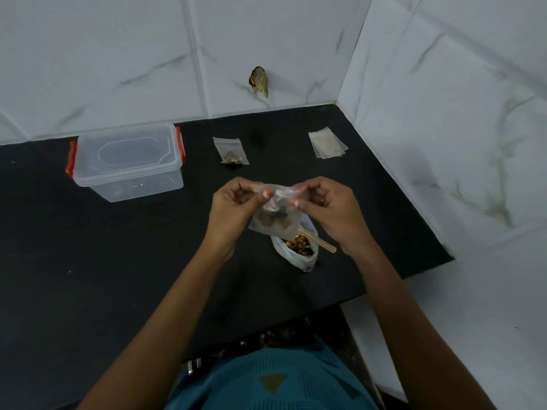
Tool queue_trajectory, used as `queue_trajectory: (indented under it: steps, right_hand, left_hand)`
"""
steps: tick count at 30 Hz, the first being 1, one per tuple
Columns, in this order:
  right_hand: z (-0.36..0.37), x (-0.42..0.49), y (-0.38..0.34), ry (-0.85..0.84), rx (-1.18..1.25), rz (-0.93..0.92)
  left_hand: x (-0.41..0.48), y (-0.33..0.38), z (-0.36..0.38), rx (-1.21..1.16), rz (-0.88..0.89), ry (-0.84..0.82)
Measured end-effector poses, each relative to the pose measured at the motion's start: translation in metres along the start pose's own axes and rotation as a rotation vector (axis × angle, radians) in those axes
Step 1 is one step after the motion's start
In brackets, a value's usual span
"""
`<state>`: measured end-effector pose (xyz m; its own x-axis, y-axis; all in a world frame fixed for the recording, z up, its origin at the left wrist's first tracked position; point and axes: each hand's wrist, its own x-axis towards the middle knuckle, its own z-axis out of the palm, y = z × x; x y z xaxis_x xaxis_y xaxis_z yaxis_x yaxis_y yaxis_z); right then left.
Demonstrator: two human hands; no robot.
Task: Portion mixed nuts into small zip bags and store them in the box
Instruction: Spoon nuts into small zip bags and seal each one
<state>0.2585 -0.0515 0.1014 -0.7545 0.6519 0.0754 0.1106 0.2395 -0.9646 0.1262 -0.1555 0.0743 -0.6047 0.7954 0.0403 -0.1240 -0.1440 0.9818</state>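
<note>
A small clear zip bag (276, 220) with dark nuts in its bottom hangs above the black counter. My left hand (233, 202) pinches its top edge at the left, and my right hand (328, 205) pinches the top edge at the right. Just below it lies an open plastic bag of mixed nuts (299, 247) with a wooden scoop handle (319, 242) sticking out to the right. A filled small zip bag (232, 152) lies farther back. The clear storage box (127, 164) with red latches stands at the back left, lid on.
A stack of empty zip bags (327, 145) lies at the back right near the tiled corner. The black counter (88, 261) ends at the right, near the nut bag. A small packet (260, 81) hangs on the back wall.
</note>
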Motion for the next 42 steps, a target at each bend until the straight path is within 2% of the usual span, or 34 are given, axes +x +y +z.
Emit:
queue_trajectory:
  steps: [3, 11, 15, 20, 24, 30, 36, 42]
  right_hand:
    - [0.004, 0.003, -0.002, 0.095, -0.045, -0.027]
    - [0.0, 0.007, -0.017, 0.0, 0.103, 0.066]
    - [0.002, 0.011, -0.015, 0.096, 0.041, 0.091]
    - [0.008, 0.012, -0.014, 0.131, 0.099, 0.063]
    - [0.011, 0.014, -0.012, 0.176, 0.09, 0.053]
    - [0.012, 0.017, -0.01, 0.128, 0.092, 0.131]
    - [0.018, 0.02, -0.009, 0.237, 0.09, 0.128]
    - [0.018, 0.018, -0.008, 0.191, 0.138, 0.163]
  left_hand:
    - [0.001, 0.004, 0.002, 0.019, 0.005, -0.002]
    - [0.001, 0.008, 0.001, -0.005, 0.032, 0.019]
    - [0.002, 0.011, 0.002, 0.021, 0.051, 0.023]
    - [0.002, 0.018, 0.002, 0.042, -0.024, -0.096]
    - [0.003, 0.018, 0.001, 0.045, -0.036, -0.056]
    - [0.006, 0.018, 0.001, 0.075, -0.003, -0.018]
    - [0.009, 0.017, 0.002, 0.069, -0.056, -0.084]
    - [0.015, 0.016, 0.0, 0.165, -0.015, -0.057]
